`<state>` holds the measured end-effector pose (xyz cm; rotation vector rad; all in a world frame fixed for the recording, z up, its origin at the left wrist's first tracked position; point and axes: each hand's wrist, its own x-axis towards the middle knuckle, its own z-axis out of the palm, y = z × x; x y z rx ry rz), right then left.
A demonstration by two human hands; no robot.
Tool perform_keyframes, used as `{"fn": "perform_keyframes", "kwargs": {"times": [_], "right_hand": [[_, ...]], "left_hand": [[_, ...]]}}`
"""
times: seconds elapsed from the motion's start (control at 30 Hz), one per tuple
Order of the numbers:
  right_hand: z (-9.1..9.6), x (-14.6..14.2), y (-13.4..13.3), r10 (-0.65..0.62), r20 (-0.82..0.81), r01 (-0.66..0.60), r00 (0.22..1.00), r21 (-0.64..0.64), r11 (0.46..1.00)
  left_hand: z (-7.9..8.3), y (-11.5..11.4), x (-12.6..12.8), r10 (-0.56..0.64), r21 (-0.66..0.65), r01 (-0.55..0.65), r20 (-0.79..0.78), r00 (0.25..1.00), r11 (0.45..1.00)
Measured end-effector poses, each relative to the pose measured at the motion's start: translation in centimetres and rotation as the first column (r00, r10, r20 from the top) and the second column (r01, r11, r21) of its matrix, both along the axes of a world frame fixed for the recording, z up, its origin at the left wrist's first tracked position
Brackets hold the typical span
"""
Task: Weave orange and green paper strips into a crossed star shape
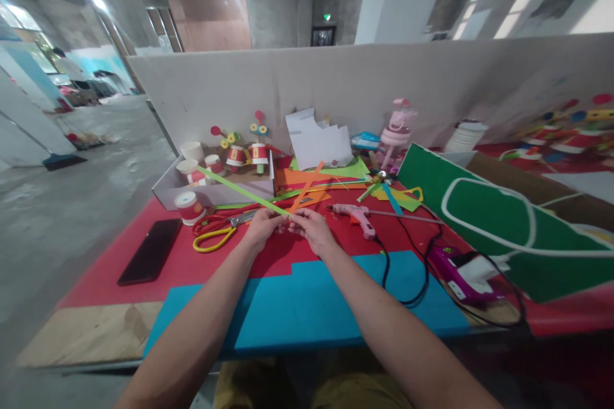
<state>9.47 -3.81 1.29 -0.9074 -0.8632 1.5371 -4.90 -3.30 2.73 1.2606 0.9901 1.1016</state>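
Observation:
My left hand (261,225) and my right hand (311,228) meet above the red table covering, fingers pinched together. Between them they hold the near end of a long green paper strip (235,189), which runs up and to the left toward the cardboard box (165,190). An orange paper strip (306,189) rises from beside my right fingertips toward the back; whether my right hand grips it I cannot tell. Yellow-and-red scissors (215,233) lie just left of my left hand.
A pink glue gun (355,215) lies to the right, its black cable looping to a purple plug block (458,275). A black phone (150,250) lies at left. Paper cups and cup figures fill the box. A green board (503,230), pink bottle (397,131) and coloured paper sheets surround.

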Motion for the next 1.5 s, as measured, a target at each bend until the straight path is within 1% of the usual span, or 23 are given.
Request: {"fn": "perform_keyframes", "kwargs": {"times": [0.1,0.2,0.33,0.43,0.47,0.57,0.67,0.8,0.97,1.03,1.13,1.23,1.37,1.47,1.5], "right_hand": [[-0.2,-0.2,0.2,-0.025,0.017,0.024,1.000,0.031,0.999],[-0.3,-0.5,0.4,-0.069,0.042,0.066,0.997,0.085,0.994],[-0.3,-0.5,0.6,-0.054,0.072,0.045,0.996,0.115,0.992],[-0.5,-0.5,0.7,-0.027,0.089,0.017,0.996,0.105,0.994],[-0.5,-0.5,0.8,-0.019,0.092,0.010,0.996,0.099,0.995],[-0.7,-0.7,0.9,-0.003,0.112,-0.010,0.994,0.111,0.994],[-0.7,-0.8,0.9,-0.009,0.121,-0.006,0.993,0.130,0.992],[-0.8,-0.8,0.7,-0.036,0.118,0.022,0.992,0.119,0.993],[-1.2,-0.7,0.6,-0.037,0.159,0.015,0.987,0.136,0.991],[-1.2,-0.7,0.7,-0.041,0.167,0.021,0.985,0.123,0.992],[-1.1,-0.7,0.7,-0.071,0.130,0.059,0.989,0.090,0.994],[-0.8,-0.7,0.7,-0.100,0.025,0.097,0.995,0.082,0.992],[-0.5,-0.7,0.4,-0.084,0.031,0.081,0.996,0.085,0.993],[-0.6,-0.8,0.4,-0.075,0.029,0.073,0.997,0.073,0.995],[-0.7,-0.8,0.4,-0.089,0.024,0.087,0.996,0.071,0.994]], "left_hand": [[0.0,0.1,0.0,0.017,-0.004,-0.017,-0.017,1.000,1.000],[-0.1,0.2,0.0,0.023,0.019,-0.023,-0.022,0.999,1.000],[-0.4,0.4,-0.2,0.033,0.051,-0.030,-0.050,0.998,0.998],[-0.7,0.7,-0.3,0.028,0.066,-0.024,-0.072,0.997,0.998],[-0.8,0.8,-0.4,0.003,0.063,0.001,-0.066,0.998,0.998],[-0.7,0.8,-0.4,-0.015,0.061,0.018,-0.043,0.999,0.998],[-0.1,0.5,-0.3,-0.002,0.065,0.006,-0.059,0.998,0.998],[0.5,0.2,-0.2,-0.007,0.048,0.011,-0.082,0.997,0.999],[0.3,0.7,-0.7,-0.035,0.058,0.043,-0.144,0.989,0.997],[0.1,0.9,-0.9,-0.055,0.062,0.067,-0.168,0.984,0.996],[0.1,0.8,-0.7,-0.063,0.045,0.068,-0.103,0.993,0.997],[0.3,0.3,-0.1,-0.015,0.036,0.016,-0.028,0.999,0.999],[0.3,-0.1,0.5,-0.002,0.048,0.002,0.004,1.000,0.999],[0.0,0.2,0.4,0.023,0.057,-0.023,0.009,1.000,0.998],[-0.1,0.3,0.3,0.037,0.069,-0.037,0.004,0.999,0.997]]}}
